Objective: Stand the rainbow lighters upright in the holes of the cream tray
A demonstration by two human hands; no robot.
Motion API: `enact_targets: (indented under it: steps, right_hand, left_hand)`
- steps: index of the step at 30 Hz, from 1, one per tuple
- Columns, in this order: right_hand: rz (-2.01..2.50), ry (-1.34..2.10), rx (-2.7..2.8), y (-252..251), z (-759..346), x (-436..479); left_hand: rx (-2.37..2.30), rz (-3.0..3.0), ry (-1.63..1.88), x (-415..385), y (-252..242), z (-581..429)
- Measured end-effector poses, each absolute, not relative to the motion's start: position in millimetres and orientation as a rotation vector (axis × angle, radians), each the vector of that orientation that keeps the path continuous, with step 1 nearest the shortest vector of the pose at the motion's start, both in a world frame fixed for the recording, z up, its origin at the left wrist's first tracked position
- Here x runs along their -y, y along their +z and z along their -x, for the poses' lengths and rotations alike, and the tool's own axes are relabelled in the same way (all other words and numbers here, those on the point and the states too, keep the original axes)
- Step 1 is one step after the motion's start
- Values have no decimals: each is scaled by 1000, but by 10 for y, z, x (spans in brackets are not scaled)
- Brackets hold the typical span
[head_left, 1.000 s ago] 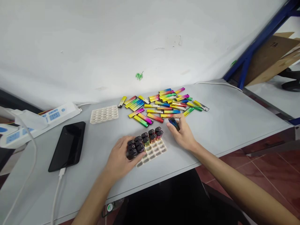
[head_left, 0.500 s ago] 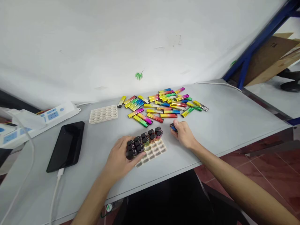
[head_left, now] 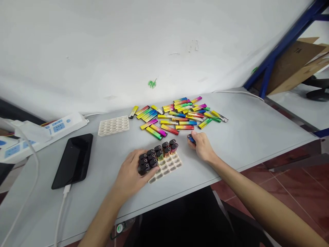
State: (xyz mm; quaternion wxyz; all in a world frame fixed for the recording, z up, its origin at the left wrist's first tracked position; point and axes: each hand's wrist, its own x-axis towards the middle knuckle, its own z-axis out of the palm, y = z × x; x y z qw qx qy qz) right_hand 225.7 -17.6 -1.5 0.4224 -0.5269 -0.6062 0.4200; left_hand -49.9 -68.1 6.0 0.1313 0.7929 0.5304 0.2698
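Note:
My left hand (head_left: 132,171) curls round the left end of a group of black-ended lighters (head_left: 151,157), thumb at the front and fingers behind. These stand upright in the cream tray (head_left: 169,165), whose oval slots show at the front and right. Shiny coloured sides are visible on the ones at the right. To the right of the tray, just above the table, my right hand (head_left: 203,145) is closed on a single lighter (head_left: 190,138) with a black end and a blue side. Behind lies a loose pile of shiny, two-coloured lighters (head_left: 177,122).
Back left on the grey table (head_left: 246,130) lies a second cream slotted tray (head_left: 113,125). A black phone (head_left: 73,161) with a white cable and a power strip (head_left: 61,125) are at the left. The wall (head_left: 128,51) stands behind, a blue metal frame (head_left: 272,61) at right.
My right hand and its lighter have shifted very slightly to the right, the lighter turning a little. My left hand stays round the lighters in the tray.

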Motion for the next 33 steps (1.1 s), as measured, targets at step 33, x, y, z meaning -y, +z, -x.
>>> enact_targets:
  steps: [33]
  right_hand:
    - [962,632,1831,424,-1952,731]
  left_hand:
    - [-1495,-2293,795,672,94,485]
